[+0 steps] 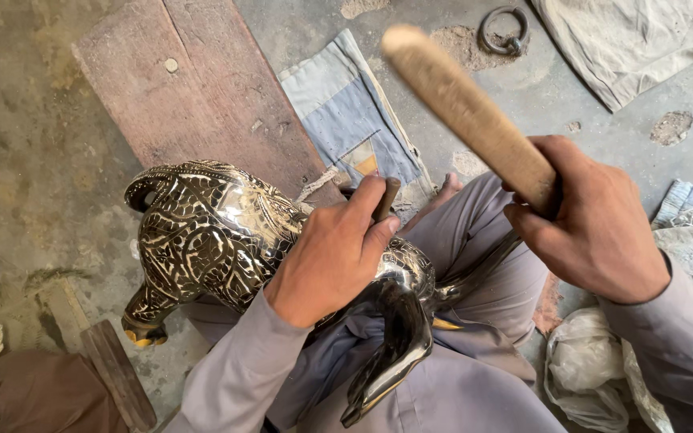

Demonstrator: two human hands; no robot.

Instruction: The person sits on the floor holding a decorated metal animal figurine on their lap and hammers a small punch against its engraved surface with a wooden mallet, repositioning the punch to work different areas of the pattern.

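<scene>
A black animal figure with engraved silvery patterns (210, 232) lies on its side across my lap, legs pointing toward me. My left hand (334, 256) rests on its body and grips a short dark chisel (387, 196) held upright against the surface. My right hand (591, 220) is raised to the right of it and grips a thick wooden mallet handle (467, 108), which slants up and to the left, blurred.
A reddish wooden plank (194, 88) lies on the concrete floor behind the figure, with a blue-grey cloth (346, 112) beside it. A metal ring (503, 32) and a pale cloth (635, 40) lie farther back. A white bag (587, 369) sits at my right.
</scene>
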